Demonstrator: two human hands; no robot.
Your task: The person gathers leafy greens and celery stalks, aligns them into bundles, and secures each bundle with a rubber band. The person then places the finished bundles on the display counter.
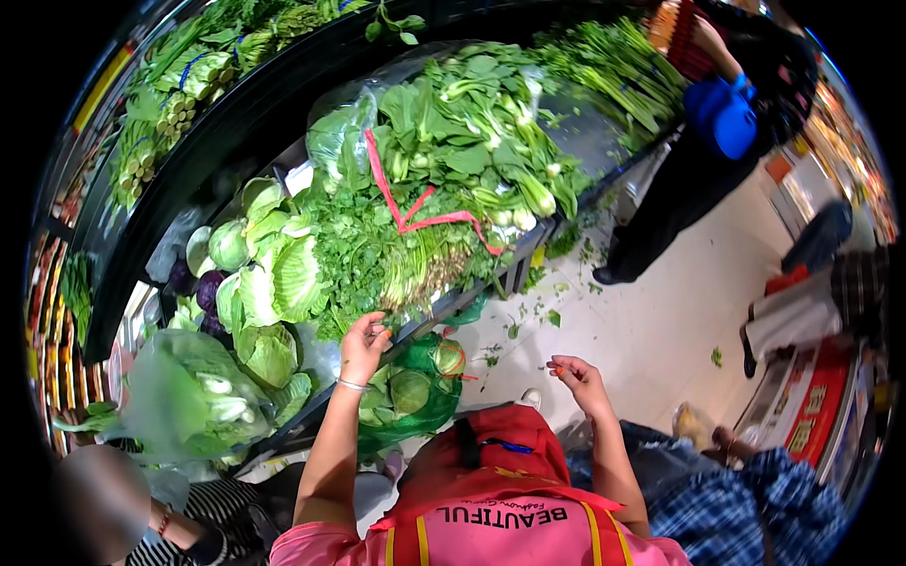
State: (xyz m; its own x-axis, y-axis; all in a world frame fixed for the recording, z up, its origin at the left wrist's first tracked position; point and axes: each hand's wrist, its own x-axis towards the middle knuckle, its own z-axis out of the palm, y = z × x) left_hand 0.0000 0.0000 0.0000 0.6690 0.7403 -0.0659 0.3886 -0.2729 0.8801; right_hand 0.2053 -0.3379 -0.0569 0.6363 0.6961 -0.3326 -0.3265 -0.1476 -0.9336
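Note:
My left hand [365, 346] is at the front edge of the vegetable stand, by a heap of cilantro [359, 255]. Its fingers are bent together against the lowest leaves; what they grip, if anything, is too small to tell. Over the floor to the right, my right hand [579, 381] is held in a pinch, with a tiny dark bit at the fingertips that I cannot make out. A red ribbon [401, 219] lies across the cilantro and the bok choy [462, 113] behind it. Pale roots [442, 271] of the bunches point toward the front edge.
Cabbages [293, 278] and purple cabbages [209, 292] fill the stand's left. A green net bag [425, 415] of cabbages hangs or stands below its edge. Loose leaves [554, 317] litter the floor. Shoppers stand close: one with a blue bag [722, 115], others near both lower corners.

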